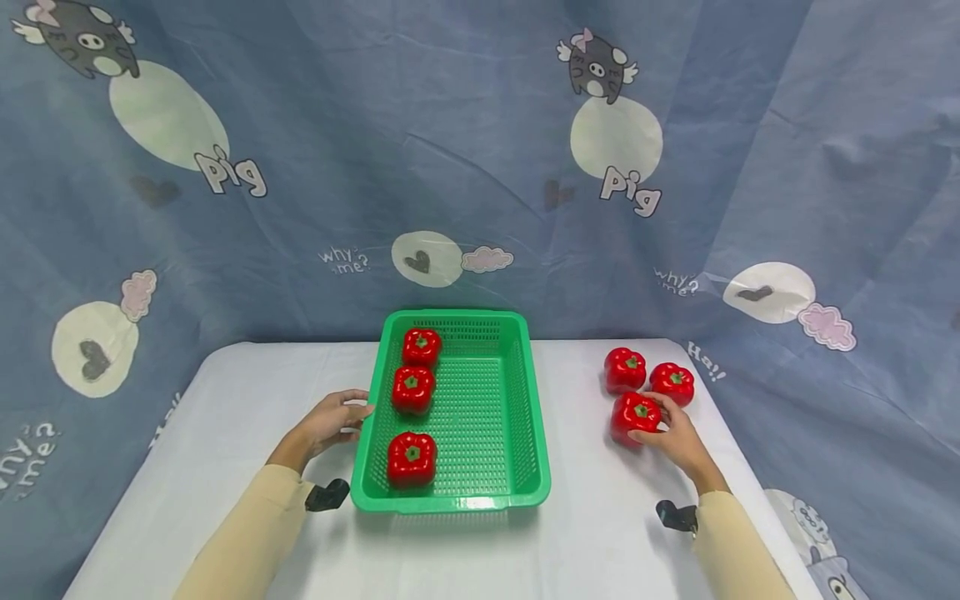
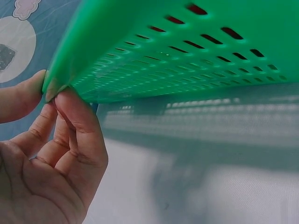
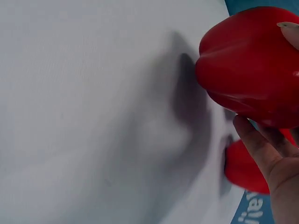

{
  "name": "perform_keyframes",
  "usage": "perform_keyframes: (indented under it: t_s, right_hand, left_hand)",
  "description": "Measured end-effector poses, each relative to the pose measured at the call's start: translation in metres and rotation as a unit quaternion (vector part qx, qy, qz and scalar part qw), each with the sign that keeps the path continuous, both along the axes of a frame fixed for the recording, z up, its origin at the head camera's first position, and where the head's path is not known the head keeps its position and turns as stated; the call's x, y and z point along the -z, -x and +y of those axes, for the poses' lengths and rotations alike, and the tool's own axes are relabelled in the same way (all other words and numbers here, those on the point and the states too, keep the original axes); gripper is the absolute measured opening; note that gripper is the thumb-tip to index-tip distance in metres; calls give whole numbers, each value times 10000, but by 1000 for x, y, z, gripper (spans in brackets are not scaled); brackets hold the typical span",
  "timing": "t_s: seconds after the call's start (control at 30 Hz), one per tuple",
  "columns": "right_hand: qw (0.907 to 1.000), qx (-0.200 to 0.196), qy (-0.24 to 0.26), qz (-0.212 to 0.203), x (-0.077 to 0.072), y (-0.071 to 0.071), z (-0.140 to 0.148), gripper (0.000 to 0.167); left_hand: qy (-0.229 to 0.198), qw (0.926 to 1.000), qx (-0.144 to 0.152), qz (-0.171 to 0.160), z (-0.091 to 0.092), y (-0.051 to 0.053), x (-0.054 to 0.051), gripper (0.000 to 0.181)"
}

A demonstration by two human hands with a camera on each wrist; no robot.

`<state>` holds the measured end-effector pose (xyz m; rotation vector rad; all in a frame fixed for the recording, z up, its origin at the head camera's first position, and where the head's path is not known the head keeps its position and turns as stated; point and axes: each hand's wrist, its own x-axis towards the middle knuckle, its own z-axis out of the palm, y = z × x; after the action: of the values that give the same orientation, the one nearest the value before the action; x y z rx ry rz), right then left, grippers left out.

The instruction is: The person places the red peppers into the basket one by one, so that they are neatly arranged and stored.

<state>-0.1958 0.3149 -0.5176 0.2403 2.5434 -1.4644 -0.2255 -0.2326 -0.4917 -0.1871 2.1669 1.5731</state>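
Note:
My left hand (image 1: pixel 326 423) pinches the left rim of a green plastic basket (image 1: pixel 474 425) between thumb and fingers, as the left wrist view shows up close. Inside the basket, three red bell peppers stand along its left side: a back one (image 1: pixel 422 347), a middle one (image 1: pixel 413 390) and a front one (image 1: pixel 412 460). At the right of the table, my right hand (image 1: pixel 681 437) holds a red bell pepper (image 3: pixel 250 65), thumb on one side and fingers on the other. Just behind it sit two more red bell peppers, one to the left (image 1: pixel 625 370) and one to the right (image 1: pixel 672 384).
A white-covered table (image 1: pixel 592 533) carries everything. Blue cloth (image 1: pixel 465 167) printed with pigs and lettering hangs behind it and down the sides. Perforated walls (image 2: pixel 224 51) surround the basket. Dark straps with black pieces (image 1: pixel 327 496) sit at both wrists.

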Motion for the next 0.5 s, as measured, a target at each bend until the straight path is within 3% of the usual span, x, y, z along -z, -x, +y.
perform_keyframes:
  t_s: [0.5]
  right_hand:
    - [9988, -308, 81, 364, -5, 22, -32, 82]
  left_hand:
    - [54, 10000, -27, 6, 0, 0, -1, 46]
